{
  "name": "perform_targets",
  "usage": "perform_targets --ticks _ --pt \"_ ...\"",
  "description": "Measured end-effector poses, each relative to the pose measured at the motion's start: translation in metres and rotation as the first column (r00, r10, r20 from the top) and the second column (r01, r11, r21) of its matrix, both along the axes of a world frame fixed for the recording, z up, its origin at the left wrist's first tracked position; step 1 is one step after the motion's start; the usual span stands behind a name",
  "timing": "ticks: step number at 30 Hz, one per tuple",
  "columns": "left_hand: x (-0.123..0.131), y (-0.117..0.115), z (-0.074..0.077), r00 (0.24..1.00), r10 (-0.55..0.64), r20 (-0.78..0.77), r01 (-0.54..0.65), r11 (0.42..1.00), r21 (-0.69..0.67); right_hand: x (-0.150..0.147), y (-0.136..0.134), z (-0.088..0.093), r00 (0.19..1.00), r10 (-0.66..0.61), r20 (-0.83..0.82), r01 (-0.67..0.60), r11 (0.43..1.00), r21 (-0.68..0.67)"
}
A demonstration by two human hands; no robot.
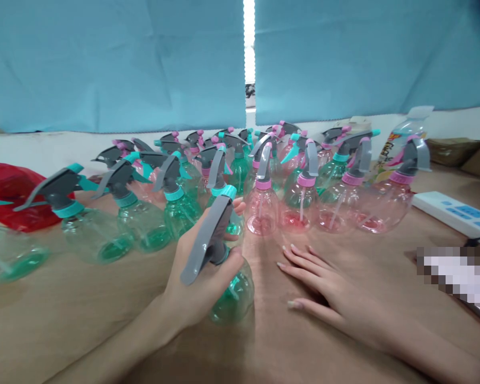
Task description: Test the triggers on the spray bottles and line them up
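My left hand [202,272] is wrapped round the neck of a green spray bottle [236,296] with a grey and teal trigger head, at the middle of the table. To its right, my right hand [324,282] lies with fingers spread on the brown table [264,341], holding nothing. Just beyond my fingertips stand pink spray bottles, one of them [262,213] nearest the centre. Green spray bottles, such as one [148,229] with a teal collar, form the front row on the left.
More pink and green bottles crowd behind. A red bag [20,197] lies at the left. On the right are a drink bottle [404,133], a white device [452,210] with blue buttons and a pixelated object [460,282]. Blue cloth [124,64] hangs behind.
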State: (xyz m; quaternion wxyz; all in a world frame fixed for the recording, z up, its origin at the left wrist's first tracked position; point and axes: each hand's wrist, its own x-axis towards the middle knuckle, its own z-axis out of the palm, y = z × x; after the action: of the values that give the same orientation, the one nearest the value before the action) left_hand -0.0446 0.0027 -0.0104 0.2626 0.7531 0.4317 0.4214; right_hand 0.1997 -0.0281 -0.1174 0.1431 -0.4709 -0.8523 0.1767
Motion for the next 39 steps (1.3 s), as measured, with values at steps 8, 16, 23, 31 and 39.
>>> perform_targets --ticks 8,16,23,31,39 --pt "-0.0016 -0.0001 -0.0022 1.000 0.004 0.011 -0.004 1.000 0.005 0.0003 0.0001 -0.0015 1.000 -0.003 0.010 0.003 1.000 -0.004" --pt "-0.0002 0.0014 -0.0006 1.000 0.000 0.023 0.000 1.000 -0.014 -0.0007 0.0002 -0.0001 0.999 0.002 0.040 -0.002 1.000 -0.006" --pt "-0.0006 0.0017 -0.0014 0.999 -0.025 0.023 0.025 1.000 0.004 -0.0008 0.0007 0.0018 0.998 0.001 0.069 0.000 1.000 -0.020" --pt "0.0015 0.0021 0.0006 0.999 -0.024 0.045 0.025 1.000 -0.013 0.0010 0.0011 -0.0010 0.999 0.001 0.042 -0.001 1.000 0.006" --pt "0.0011 0.0015 -0.0001 0.999 -0.033 0.040 0.033 0.999 -0.014 -0.0003 0.0008 -0.0021 1.000 -0.009 0.012 0.009 1.000 -0.001"
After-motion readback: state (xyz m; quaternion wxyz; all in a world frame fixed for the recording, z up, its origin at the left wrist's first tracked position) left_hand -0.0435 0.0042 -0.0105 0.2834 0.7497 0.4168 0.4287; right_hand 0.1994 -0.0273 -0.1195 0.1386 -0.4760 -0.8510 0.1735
